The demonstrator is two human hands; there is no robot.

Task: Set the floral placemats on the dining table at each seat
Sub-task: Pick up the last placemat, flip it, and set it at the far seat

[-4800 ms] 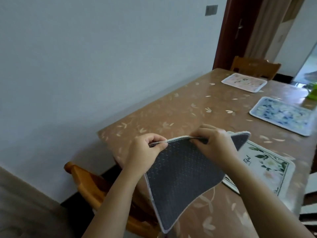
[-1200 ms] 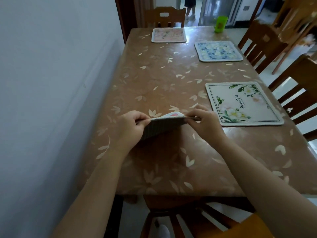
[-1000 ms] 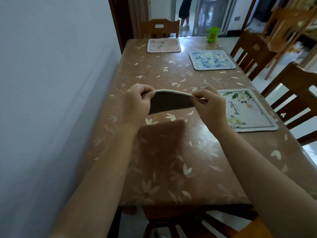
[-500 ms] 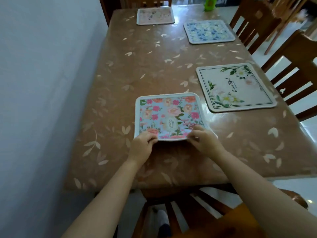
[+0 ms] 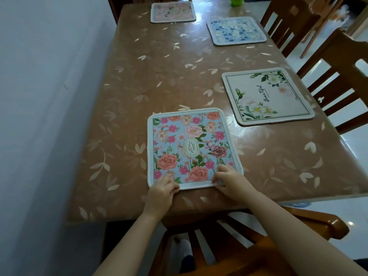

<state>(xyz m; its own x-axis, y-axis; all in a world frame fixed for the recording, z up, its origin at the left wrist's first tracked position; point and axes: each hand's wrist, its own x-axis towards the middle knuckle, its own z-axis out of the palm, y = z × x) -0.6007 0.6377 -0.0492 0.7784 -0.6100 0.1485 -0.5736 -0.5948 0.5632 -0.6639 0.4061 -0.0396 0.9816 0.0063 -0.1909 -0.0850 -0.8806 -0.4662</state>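
A pale blue placemat with pink and orange flowers (image 5: 191, 144) lies flat, face up, near the front edge of the brown leaf-patterned table (image 5: 159, 76). My left hand (image 5: 162, 191) grips its near left corner and my right hand (image 5: 229, 181) pinches its near right corner. Further along the right side lie a cream placemat with white flowers (image 5: 266, 95) and a blue floral placemat (image 5: 236, 30). A pink placemat (image 5: 172, 11) sits at the far end.
A white wall (image 5: 49, 96) runs along the table's left side. A wooden chair (image 5: 239, 242) stands below my arms at the near end. More wooden chairs (image 5: 334, 76) line the right side. A green cup (image 5: 237, 0) sits at the far edge.
I held the placemat up with its grey back showing, then turned it over and laid it flat on the table. Since half a second ago it has hardly moved; my hands stay at its near corners.
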